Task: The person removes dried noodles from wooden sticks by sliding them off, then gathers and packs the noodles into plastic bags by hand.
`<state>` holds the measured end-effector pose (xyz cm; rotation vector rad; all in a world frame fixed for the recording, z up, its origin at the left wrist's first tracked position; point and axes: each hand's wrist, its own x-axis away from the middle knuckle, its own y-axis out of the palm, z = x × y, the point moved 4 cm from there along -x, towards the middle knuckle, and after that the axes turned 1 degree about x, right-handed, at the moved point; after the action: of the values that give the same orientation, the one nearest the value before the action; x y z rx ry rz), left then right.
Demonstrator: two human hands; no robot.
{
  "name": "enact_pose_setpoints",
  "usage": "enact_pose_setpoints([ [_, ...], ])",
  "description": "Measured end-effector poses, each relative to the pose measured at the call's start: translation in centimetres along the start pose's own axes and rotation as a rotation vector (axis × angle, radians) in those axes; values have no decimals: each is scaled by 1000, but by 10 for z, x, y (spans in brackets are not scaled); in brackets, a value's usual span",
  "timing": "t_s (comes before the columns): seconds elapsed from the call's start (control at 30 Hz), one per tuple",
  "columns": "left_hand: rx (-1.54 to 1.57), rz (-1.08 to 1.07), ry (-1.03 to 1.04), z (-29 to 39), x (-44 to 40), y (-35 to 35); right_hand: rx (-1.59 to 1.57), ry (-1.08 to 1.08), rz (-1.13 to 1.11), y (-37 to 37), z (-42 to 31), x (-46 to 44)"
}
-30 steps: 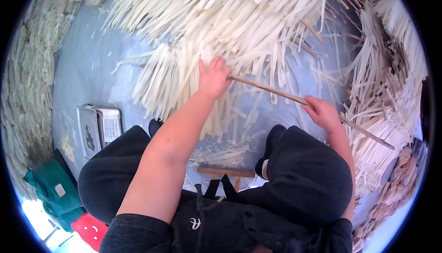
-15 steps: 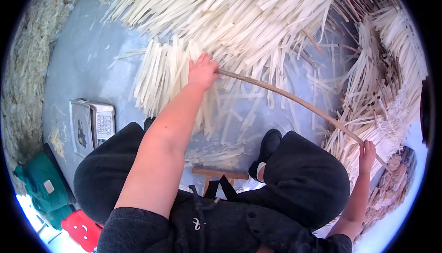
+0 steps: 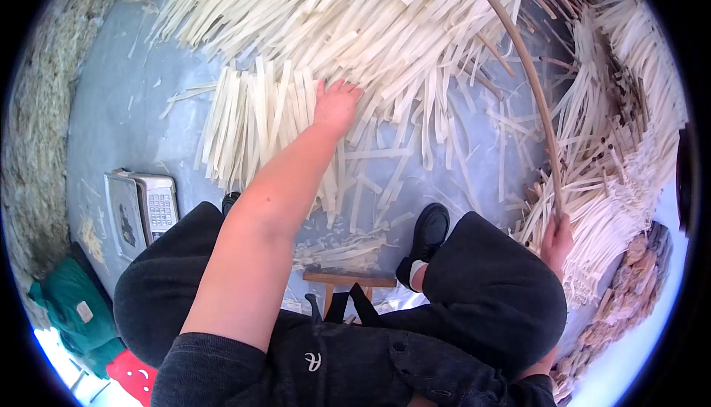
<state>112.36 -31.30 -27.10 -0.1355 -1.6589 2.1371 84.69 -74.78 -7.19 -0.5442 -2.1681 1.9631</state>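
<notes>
My right hand is closed round the lower end of a long brown stick, near my right knee. The stick slants up and curves left, leaving the view at the top edge. My left hand is stretched forward with its fingers apart and holds nothing. It is over a pile of pale, flat strips that look like peeled wood; whether the fingertips touch them I cannot tell. A bigger heap of the same strips lies beyond.
A small wooden stand is between my feet. To the left are a scale with keypad, a green bag and a red item. Bundled strips and brown sticks lie at right, peelings below.
My left hand has let go of the stick's far end and opened. My right hand has moved inward with the stick, which has swung from lying across to pointing up and away.
</notes>
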Motion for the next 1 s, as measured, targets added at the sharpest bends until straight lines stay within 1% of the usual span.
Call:
enact_pose_setpoints([
  [0.03,163,82,27,5,-3,-5,-155,37,-46,4,-27,-10],
  [0.07,324,163,56,10,-5,-11,-158,45,-48,14,-41,-18],
  [0.1,319,158,62,18,-3,-19,-237,14,-37,23,-53,-26],
  [0.13,515,248,75,28,4,-34,-316,-19,-24,31,-63,-33],
  [0.17,711,338,86,34,12,-48,-320,-13,-23,38,-69,-39],
  [0.2,706,333,90,38,18,-55,-327,-55,-24,45,-75,-42],
  [0.23,757,419,106,40,26,-64,-334,-94,-27,51,-82,-44],
  [0.27,808,502,121,42,36,-73,-339,-84,-32,54,-89,-43],
  [0.3,804,492,124,45,43,-81,-335,-91,-70,57,-98,-43],
  [0.37,771,733,235,50,59,-113,-338,-93,-145,64,-105,-42],
  [0.4,766,723,248,51,64,-122,-346,-79,-141,64,-109,-41],
  [0.47,889,844,225,46,78,-141,-345,-142,-157,62,-123,-42],
  [0.5,886,865,160,42,89,-143,-346,-153,-161,63,-125,-42],
  [0.53,874,865,169,43,101,-145,-359,-150,-154,63,-126,-43],
  [0.6,965,786,-22,34,127,-138,-378,-185,-201,69,-131,-43],
  [0.67,893,767,-39,23,149,-133,-414,-202,-200,69,-137,-43],
  [0.73,871,682,-168,13,167,-123,-441,-223,-197,66,-141,-43],
  [0.8,866,701,-183,-2,184,-104,-449,-219,-212,63,-143,-42],
  [0.87,770,512,-186,-14,189,-83,-460,-214,-234,65,-140,-41],
  [0.9,692,362,-245,-19,190,-75,-461,-203,-261,67,-138,-40],
  [0.93,684,368,-242,-23,189,-72,-470,-205,-255,67,-139,-38],
  [1.0,513,165,-383,-37,183,-44,-500,-214,-236,65,-138,-35],
])
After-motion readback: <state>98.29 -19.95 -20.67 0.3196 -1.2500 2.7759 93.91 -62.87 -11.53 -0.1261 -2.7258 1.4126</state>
